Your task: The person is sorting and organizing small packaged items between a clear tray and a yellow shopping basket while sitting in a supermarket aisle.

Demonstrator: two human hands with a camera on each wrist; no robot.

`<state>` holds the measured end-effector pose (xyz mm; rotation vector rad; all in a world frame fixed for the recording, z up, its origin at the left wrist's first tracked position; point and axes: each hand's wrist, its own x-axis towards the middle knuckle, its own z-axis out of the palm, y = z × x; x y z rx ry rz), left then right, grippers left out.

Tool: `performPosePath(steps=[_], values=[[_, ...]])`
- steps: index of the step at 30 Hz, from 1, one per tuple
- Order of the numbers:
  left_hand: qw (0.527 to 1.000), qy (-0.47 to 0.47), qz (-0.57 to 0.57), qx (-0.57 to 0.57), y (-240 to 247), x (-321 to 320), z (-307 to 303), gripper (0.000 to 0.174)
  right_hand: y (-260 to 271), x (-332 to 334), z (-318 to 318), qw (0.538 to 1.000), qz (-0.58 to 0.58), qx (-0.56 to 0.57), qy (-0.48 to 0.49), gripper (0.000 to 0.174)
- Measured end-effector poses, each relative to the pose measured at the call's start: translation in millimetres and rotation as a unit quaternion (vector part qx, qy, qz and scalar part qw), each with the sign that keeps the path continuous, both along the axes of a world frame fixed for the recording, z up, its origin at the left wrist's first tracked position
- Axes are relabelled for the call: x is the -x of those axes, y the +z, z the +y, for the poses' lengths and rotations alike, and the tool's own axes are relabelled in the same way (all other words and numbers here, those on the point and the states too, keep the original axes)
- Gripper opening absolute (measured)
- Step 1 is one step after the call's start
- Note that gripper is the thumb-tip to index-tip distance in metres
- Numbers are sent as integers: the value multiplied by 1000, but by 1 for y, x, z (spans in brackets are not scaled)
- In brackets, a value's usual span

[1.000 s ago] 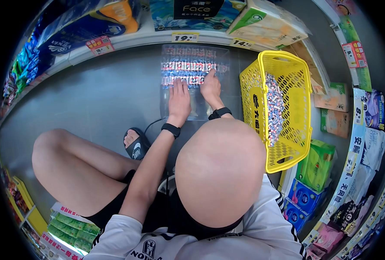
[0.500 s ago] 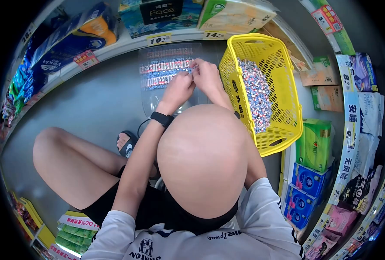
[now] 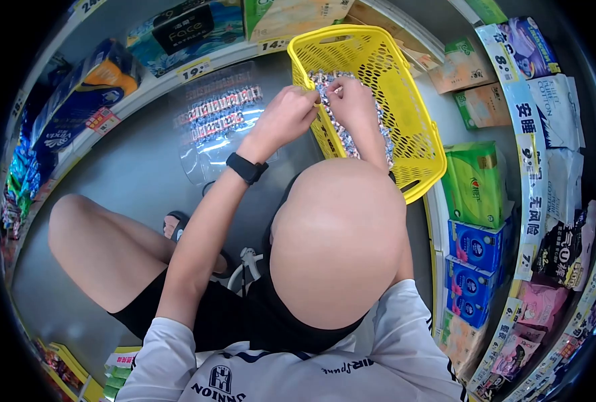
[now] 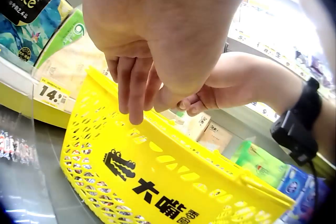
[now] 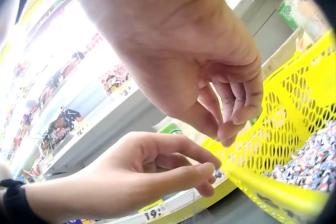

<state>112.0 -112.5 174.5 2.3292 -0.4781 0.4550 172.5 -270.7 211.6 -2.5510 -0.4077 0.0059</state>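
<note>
The left hand point(image 3: 286, 117) is over the left rim of the yellow basket point(image 3: 436, 151); in the left wrist view its fingers point(image 4: 136, 85) point down beside the basket wall point(image 4: 105, 140). Whether it pinches anything is unclear. Inside the rim, above small wrapped pieces point(image 3: 385, 137), is the right hand point(image 3: 357, 104). Seen in the right wrist view, the right hand point(image 5: 194, 50) has curled fingers, thumb and fingertip meeting, no object visible; the left hand point(image 5: 126, 176) is close below. A clear tray point(image 3: 207, 161) on the floor bears rows of similar pieces point(image 3: 221, 102).
Shelves with tissue packs point(image 3: 184, 33) and price tags point(image 3: 195, 70) curve round behind the tray. Green packs point(image 3: 475, 184) and blue packs point(image 3: 473, 244) stand at the right. A raised knee point(image 3: 338, 241) is close below the hands and hides part of the right arm.
Both hands have moved right from the tray to the basket, and the right hand is now inside its rim. The head view has turned right, so tray and basket appear farther left.
</note>
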Motion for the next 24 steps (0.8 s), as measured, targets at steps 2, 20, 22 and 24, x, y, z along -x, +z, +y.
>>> performPosePath(steps=[2,20,22,24], values=[[999,-10,-33,-1,3,-6,-14,10,1,-1,-20,1000,19,-2,-14,13],[941,-172,196,-215,-31,-93,-116,19,-100,-40,-127,949,269,153,-64,26],[922,-152,274,-228,-29,-98,-128,25,-120,-41,-132,945,284,149,-59,33],[909,-171,287,-247,-28,-103,-137,31,-135,-40,-137,943,308,109,-60,37]])
